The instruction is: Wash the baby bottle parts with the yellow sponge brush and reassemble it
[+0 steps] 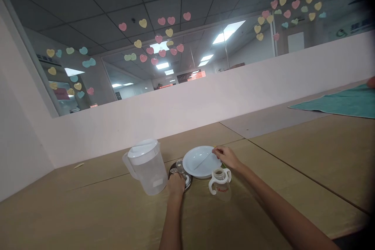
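Observation:
My right hand [225, 155] is closed in a pinch on one end of a thin, pale rod [204, 159]. The rod slants down over a white bowl [191, 154]. Over a small round metal tray [191, 184], my left hand [176, 183] has its fingers curled; what they grip, if anything, is hidden. Small clear and white parts [179, 165] lie in the tray beside that hand. In front of the bowl stands a clear baby bottle [222, 189], uncapped, with a white two-handled collar round its neck and red lettering.
A translucent lidded pitcher [152, 174] stands left of the tray. Far to the left lies a small flat wooden piece [79, 165]. A teal cloth [345, 101] covers part of the table at right. Behind the table [102, 211] rises a white wall [175, 105] with a window.

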Motion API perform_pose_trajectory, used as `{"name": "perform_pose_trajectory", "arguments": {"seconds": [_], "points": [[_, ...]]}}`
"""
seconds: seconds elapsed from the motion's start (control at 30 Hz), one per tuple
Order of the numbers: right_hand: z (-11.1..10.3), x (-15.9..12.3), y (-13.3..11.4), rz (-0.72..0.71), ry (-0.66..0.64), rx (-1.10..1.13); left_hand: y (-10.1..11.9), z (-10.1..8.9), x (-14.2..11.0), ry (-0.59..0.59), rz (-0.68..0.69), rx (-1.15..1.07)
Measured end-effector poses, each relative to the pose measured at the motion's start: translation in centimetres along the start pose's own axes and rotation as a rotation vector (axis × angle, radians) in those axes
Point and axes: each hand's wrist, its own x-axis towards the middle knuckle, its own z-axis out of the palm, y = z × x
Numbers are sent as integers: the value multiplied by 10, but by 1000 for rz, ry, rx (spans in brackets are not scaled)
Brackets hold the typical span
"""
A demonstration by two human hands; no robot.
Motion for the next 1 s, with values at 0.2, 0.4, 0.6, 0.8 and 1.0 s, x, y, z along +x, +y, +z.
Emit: {"name": "perform_pose_trajectory", "arguments": {"seconds": [0.2,0.4,0.6,0.8,1.0], "points": [[14,35,-15,31,-244,28,-2,-13,-4,170,32,-96],[37,46,-14,152,-606,51,10,-27,-13,391,207,-264],[45,47,-6,209,-673,-21,24,-23,-21,396,432,-671],[40,51,-12,159,-530,24,34,-15,-25,163,503,-1088],[11,59,-54,20,-292,203,37,-3,-23,110,495,-1024]]}}
